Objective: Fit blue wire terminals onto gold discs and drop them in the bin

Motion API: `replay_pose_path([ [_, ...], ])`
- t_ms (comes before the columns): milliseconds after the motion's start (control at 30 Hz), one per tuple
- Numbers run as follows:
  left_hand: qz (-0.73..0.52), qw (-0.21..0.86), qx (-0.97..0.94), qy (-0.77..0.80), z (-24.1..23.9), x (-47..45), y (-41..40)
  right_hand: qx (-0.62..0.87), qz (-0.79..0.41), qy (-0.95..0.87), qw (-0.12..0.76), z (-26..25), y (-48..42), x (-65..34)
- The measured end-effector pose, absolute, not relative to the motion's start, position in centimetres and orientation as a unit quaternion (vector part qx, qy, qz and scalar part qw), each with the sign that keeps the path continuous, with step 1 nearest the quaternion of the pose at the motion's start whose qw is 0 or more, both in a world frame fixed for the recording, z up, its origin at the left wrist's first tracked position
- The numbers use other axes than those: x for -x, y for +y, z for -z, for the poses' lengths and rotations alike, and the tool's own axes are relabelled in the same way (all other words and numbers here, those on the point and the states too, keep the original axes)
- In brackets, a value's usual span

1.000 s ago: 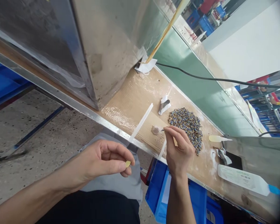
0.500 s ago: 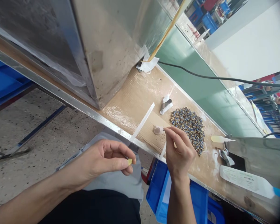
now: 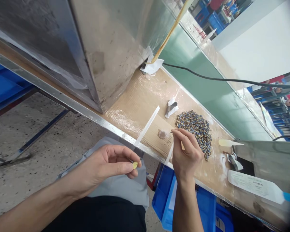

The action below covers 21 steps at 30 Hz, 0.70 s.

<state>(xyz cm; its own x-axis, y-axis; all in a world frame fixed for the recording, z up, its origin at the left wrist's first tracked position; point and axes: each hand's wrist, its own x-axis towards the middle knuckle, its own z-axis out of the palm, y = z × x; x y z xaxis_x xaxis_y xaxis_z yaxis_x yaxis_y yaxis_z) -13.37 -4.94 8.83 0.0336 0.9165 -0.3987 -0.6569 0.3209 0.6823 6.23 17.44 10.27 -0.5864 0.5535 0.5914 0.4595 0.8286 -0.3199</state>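
My left hand (image 3: 116, 162), over my lap in front of the bench edge, is closed in a pinch on a small yellow piece (image 3: 135, 165) between thumb and fingertips. Over the bench, my right hand (image 3: 187, 153) has its thumb and forefinger pinched together. A tiny dark tip shows at those fingers; its kind is too small to tell. Just left of them lies a small round dish (image 3: 162, 134) on a cardboard sheet (image 3: 151, 140). Behind my right hand spreads a pile of small blue and gold metal parts (image 3: 194, 127).
White tape strips (image 3: 147, 125) cross the bench. A dark-and-white strip (image 3: 171, 108) lies behind the dish. A dropper bottle (image 3: 227, 143) and a large white bottle (image 3: 256, 187) lie right. A metal box (image 3: 116, 58) stands left; blue bins (image 3: 164, 199) sit below.
My right hand has drawn slightly right, its fingertips a little farther from the dish. My left hand keeps its pinch on the yellow piece, nearly still.
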Motion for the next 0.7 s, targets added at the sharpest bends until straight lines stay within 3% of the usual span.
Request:
replay_pose_path([
  [500, -0.616, 0.711, -0.064, 0.334, -8.3, 12.3, -3.3, 0.315, -0.069, -0.850, 0.416, -10.9, 17.4, -6.4],
  [700, -0.632, 0.713, -0.051, 0.299, -8.2, 11.5, -2.3, 0.360, -0.210, -0.801, 0.429, -13.2, 12.3, -6.6],
])
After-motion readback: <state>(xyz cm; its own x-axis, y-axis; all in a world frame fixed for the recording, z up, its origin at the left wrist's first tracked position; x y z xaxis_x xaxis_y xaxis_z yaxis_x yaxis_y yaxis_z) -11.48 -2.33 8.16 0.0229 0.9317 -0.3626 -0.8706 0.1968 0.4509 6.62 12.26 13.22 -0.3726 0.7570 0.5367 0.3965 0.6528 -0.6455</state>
